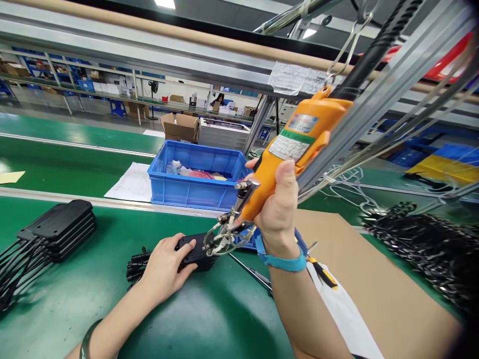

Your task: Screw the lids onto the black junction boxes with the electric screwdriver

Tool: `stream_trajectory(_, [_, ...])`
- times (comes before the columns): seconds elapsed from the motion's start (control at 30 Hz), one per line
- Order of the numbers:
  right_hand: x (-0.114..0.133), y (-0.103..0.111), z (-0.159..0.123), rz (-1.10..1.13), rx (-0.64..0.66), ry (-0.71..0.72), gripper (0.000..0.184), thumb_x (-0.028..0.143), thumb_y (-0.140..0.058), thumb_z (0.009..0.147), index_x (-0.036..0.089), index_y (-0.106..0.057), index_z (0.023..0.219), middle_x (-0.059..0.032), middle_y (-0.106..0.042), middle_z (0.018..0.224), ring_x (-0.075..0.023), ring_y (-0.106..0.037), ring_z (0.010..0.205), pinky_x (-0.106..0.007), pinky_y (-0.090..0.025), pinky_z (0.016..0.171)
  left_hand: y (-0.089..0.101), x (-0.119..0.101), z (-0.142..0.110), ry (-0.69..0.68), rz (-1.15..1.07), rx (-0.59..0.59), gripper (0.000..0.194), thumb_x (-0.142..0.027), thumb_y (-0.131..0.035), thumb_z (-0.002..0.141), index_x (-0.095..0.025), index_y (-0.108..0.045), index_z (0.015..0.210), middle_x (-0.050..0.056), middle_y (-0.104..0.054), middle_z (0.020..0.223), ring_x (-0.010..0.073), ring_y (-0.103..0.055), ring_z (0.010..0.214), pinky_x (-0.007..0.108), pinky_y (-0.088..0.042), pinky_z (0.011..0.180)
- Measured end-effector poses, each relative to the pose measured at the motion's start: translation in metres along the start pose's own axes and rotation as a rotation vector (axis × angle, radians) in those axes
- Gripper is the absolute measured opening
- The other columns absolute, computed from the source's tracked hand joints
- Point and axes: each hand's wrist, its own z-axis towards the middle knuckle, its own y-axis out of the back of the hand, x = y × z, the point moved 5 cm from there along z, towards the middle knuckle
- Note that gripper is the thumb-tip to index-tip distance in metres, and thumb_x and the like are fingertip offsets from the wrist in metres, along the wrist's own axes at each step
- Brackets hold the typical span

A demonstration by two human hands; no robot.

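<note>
My right hand (279,204) is wrapped round an orange electric screwdriver (292,139) that hangs from a metal hook and a black cable. Its tip, with thin tubing and fittings around it, points down at a black plastic box (196,249) on the green bench. Whether the tip touches the box is hard to make out. Resting on the box, my left hand (170,264) grips it with fingers on top and thumb at the near side. Black cable connectors (137,267) lie just left of that hand.
A stack of black boxes with cables (62,227) sits at the left. Behind my hands stands a blue bin (190,192) holding plastic bags. Cardboard (359,259), yellow-black pliers (324,273) and a heap of black cables (415,249) lie to the right.
</note>
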Motion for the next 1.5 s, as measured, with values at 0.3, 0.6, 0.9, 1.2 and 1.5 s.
stream_trajectory(0.3, [-0.008, 0.002, -0.016, 0.044, 0.024, -0.024, 0.043, 0.067, -0.051, 0.084, 0.026, -0.063, 0.088, -0.0002, -0.050, 0.060, -0.0119, -0.045, 0.044, -0.028, -0.038, 0.037, -0.003, 0.000, -0.004, -0.005, -0.009, -0.022, 0.044, -0.035, -0.066, 0.084, -0.019, -0.061, 0.125, 0.019, -0.056, 0.124, 0.0347, -0.060, 0.104, 0.052, -0.055, 0.085])
stream_trajectory(0.6, [-0.007, 0.007, -0.024, 0.022, -0.020, -0.015, 0.047, 0.071, -0.052, 0.079, 0.026, -0.063, 0.087, 0.0015, -0.044, 0.055, -0.0121, -0.043, 0.043, -0.027, -0.033, 0.037, -0.001, -0.001, -0.002, -0.015, 0.016, -0.014, 0.045, -0.034, -0.067, 0.083, -0.020, -0.061, 0.126, 0.019, -0.057, 0.124, 0.0341, -0.062, 0.101, 0.051, -0.056, 0.083])
stream_trajectory(0.9, [0.055, -0.042, 0.024, 0.086, -0.001, 0.297, 0.039, 0.056, -0.048, 0.091, 0.024, -0.067, 0.080, 0.0006, -0.048, 0.057, -0.0126, -0.051, 0.051, -0.025, -0.043, 0.041, 0.006, 0.000, 0.000, -0.016, 0.114, 0.098, 0.046, -0.042, -0.061, 0.089, -0.028, -0.058, 0.133, 0.020, -0.055, 0.132, 0.0340, -0.062, 0.108, 0.051, -0.054, 0.087])
stream_trajectory(1.2, [-0.007, -0.089, 0.021, 0.075, 0.167, 0.003, 0.045, 0.067, -0.044, 0.087, 0.024, -0.057, 0.086, 0.0029, -0.050, 0.058, -0.0102, -0.046, 0.044, -0.026, -0.042, 0.043, 0.006, -0.001, 0.002, 0.079, 0.129, 0.274, 0.053, -0.039, -0.062, 0.089, -0.035, -0.049, 0.140, 0.016, -0.064, 0.116, 0.0332, -0.065, 0.100, 0.048, -0.057, 0.079])
stream_trajectory(1.5, [-0.030, -0.088, 0.008, 0.030, 0.154, -0.044, 0.043, 0.066, -0.049, 0.084, 0.024, -0.057, 0.078, 0.0038, -0.049, 0.053, -0.0104, -0.046, 0.041, -0.026, -0.039, 0.039, 0.002, -0.003, 0.003, 0.067, 0.171, 0.228, 0.056, -0.040, -0.069, 0.084, -0.035, -0.053, 0.137, 0.014, -0.067, 0.108, 0.0307, -0.066, 0.094, 0.045, -0.058, 0.078])
